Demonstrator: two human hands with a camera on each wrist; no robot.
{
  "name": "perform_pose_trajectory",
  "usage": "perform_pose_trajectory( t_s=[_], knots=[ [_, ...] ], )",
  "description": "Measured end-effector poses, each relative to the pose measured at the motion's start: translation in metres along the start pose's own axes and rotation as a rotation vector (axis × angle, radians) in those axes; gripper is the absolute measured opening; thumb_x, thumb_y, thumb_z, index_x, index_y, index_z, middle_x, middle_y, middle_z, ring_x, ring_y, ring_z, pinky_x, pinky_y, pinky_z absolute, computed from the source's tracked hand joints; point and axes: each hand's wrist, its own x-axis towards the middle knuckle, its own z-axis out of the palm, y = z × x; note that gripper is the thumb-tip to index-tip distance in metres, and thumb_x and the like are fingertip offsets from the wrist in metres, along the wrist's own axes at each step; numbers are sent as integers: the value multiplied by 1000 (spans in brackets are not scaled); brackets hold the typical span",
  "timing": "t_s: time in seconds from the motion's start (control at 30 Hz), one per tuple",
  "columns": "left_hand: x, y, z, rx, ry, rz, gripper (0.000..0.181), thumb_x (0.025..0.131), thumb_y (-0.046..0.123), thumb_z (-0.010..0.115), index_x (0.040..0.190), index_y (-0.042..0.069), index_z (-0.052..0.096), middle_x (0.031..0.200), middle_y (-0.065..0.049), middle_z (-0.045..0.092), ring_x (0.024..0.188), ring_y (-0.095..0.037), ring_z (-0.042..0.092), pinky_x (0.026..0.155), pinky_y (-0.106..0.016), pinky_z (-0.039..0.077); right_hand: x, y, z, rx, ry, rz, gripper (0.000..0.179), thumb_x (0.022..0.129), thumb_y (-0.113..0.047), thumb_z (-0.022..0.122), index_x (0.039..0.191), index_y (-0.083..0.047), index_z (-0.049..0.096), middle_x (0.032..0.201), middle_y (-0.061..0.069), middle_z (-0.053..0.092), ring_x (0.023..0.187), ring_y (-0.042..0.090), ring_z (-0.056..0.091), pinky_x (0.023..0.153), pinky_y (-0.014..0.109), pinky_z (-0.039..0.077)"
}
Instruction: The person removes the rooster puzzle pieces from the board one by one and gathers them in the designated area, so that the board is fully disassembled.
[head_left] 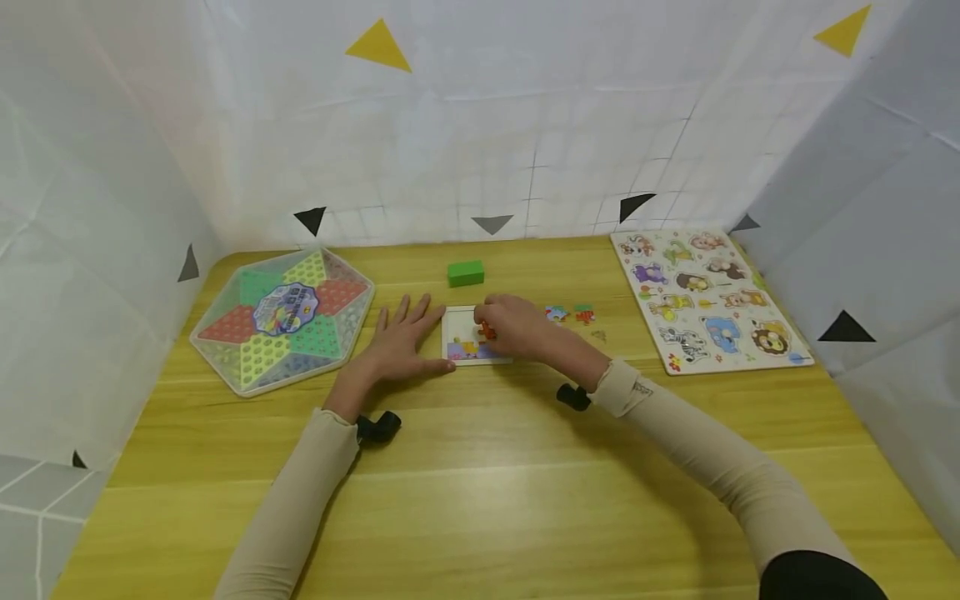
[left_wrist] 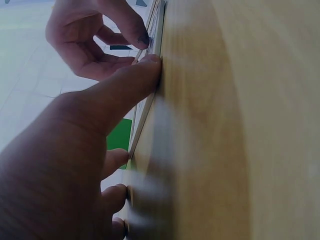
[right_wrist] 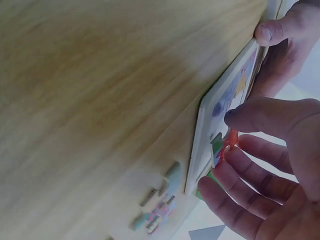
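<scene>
A small white-rimmed puzzle tray (head_left: 460, 320) lies on the table, with joined purple, pink and yellow pieces (head_left: 467, 349) along its near edge. My left hand (head_left: 401, 346) rests at its left side, fingers spread on the table and thumb against the tray's near corner. Above the tray, my right hand (head_left: 517, 327) pinches a red and green puzzle piece (right_wrist: 226, 146) between thumb and fingers. In the right wrist view the piece stands tilted over the tray's bare part. Loose puzzle pieces (head_left: 585, 314) lie to the right of the right hand.
A green block (head_left: 466, 273) sits behind the tray. On the left lies a hexagonal Chinese checkers board (head_left: 285, 321). An animal peg puzzle board (head_left: 712, 302) is at the right. White sheeting (head_left: 465, 125) hangs behind the table (head_left: 480, 483).
</scene>
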Motion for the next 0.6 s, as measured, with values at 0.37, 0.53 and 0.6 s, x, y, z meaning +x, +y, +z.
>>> perform_pose_trajectory(
  t_s=[0.37, 0.53, 0.6],
  knots=[
    [0, 1, -1, -24, 5, 14, 106, 82, 73, 63, 162, 22, 18, 168, -10, 1, 151, -37, -11, 114, -64, -10, -7, 7, -23, 12, 88, -49, 23, 81, -14, 82, 99, -7, 70, 95, 11, 63, 82, 22, 57, 69, 36, 50],
    [0, 1, -1, -27, 14, 18, 105, 82, 72, 65, 162, 21, 20, 168, -10, 2, 151, -38, -9, 114, -64, -10, -13, 13, -29, 14, 88, -33, 23, 82, -12, 82, 100, -7, 70, 93, 9, 62, 80, 20, 57, 67, 34, 50],
    [1, 0, -1, -19, 12, 21, 105, 83, 72, 64, 162, 21, 19, 167, -11, 2, 151, -39, -9, 113, -65, -9, -16, 13, -31, 11, 84, -25, 22, 82, -12, 81, 101, -6, 70, 93, 9, 61, 80, 21, 57, 67, 34, 51]
  ],
)
